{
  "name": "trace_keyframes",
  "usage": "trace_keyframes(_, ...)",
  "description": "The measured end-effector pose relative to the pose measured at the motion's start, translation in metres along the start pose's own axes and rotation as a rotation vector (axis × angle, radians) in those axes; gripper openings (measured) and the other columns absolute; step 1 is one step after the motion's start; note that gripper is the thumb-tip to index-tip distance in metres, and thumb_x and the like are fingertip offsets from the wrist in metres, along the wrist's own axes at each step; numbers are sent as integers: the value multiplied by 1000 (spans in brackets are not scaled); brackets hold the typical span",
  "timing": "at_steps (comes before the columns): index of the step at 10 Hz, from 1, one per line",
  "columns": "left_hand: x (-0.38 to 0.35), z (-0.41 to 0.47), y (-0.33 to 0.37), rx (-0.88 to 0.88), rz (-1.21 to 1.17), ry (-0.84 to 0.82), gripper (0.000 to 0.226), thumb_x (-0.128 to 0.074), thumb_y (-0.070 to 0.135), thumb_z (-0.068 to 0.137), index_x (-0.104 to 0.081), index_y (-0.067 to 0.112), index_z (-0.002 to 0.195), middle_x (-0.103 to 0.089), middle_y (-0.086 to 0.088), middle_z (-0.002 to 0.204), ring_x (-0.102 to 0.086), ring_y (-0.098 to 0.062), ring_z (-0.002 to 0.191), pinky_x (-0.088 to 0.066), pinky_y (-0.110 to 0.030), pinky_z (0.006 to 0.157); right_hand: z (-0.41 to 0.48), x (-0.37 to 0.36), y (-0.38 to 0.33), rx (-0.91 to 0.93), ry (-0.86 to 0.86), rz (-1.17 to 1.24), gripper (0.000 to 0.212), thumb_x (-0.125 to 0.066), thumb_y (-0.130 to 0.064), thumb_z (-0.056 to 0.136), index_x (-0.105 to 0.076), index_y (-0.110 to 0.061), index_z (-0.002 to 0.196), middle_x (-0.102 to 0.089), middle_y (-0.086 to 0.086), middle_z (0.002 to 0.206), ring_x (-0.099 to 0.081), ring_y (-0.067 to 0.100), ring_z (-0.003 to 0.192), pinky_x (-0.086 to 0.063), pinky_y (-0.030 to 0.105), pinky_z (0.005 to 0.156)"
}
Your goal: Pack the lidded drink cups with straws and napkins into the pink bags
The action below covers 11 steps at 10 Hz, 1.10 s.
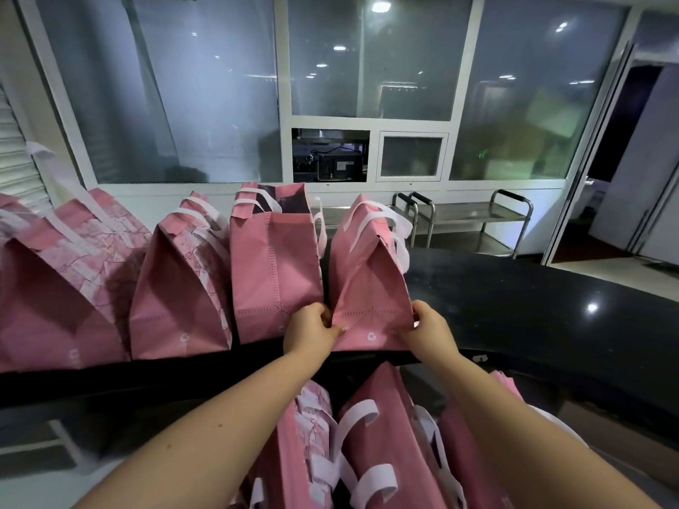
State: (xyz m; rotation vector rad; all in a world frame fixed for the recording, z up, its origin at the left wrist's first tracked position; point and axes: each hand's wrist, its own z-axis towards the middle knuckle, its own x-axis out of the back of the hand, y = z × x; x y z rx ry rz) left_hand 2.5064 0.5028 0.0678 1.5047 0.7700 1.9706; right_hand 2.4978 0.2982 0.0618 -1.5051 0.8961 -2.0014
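Note:
Several pink bags with white handles stand in a row on a black counter [532, 299]. The rightmost bag [371, 273] stands upright, its top folded together. My left hand [312, 330] pinches that bag's lower left edge and my right hand [428, 328] grips its lower right edge. To its left stands another pink bag [273, 270], then two more [180, 284] [58, 288]. No cups, straws or napkins show; the bags hide their contents.
Below the counter edge, close to me, more pink bags [367, 453] stand packed together. Beyond the counter are a steel trolley [474, 218], a glass partition with a small hatch [330, 156], and an open doorway at the right.

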Motion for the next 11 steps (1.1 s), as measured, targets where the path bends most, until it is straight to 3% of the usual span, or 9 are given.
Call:
trace_keyframes(2, 1, 10, 13, 22, -47, 83, 23, -80, 31, 74, -60, 19, 73, -63, 5, 67, -62, -20, 68, -38, -26, 57, 21, -5, -16, -1, 79, -3, 4, -53, -15, 76, -54, -18, 79, -60, -2, 74, -57, 22, 70, -49, 40, 63)
trace_keyframes(5, -8, 4, -8, 21, -10, 104, 16, -78, 31, 76, -69, 19, 82, -71, 2, 78, -66, -19, 76, -51, -28, 66, 21, -16, -1, 20, 100, 27, 15, -52, -7, 81, -63, -15, 87, -61, -6, 75, -60, 22, 77, -50, 37, 67)
trace_keyframes(7, -3, 16, -5, 78, 49, 155, 18, -76, 36, 77, -68, 20, 75, -71, 1, 77, -66, -22, 76, -52, -29, 67, 33, -20, -13, 50, 85, 67, 20, -51, -5, 78, -65, -13, 90, -63, 0, 79, -58, 21, 75, -40, 29, 61)
trace_keyframes(9, -3, 2, -6, 83, 67, 166, 16, -72, 34, 80, -65, 20, 76, -71, 1, 79, -66, -23, 79, -48, -28, 65, 22, -34, 0, 35, 81, 19, 13, -51, -9, 82, -58, -14, 92, -65, 6, 84, -54, 25, 75, -35, 32, 60)
trace_keyframes(11, 25, 5, 13, 47, -52, 101, 18, -77, 34, 76, -61, 25, 73, -61, 13, 67, -65, -16, 77, -52, -29, 71, 23, -2, -37, 103, 149, 195, 31, -65, -17, 80, -50, -26, 105, -61, -5, 97, -60, 17, 88, -49, 34, 74)
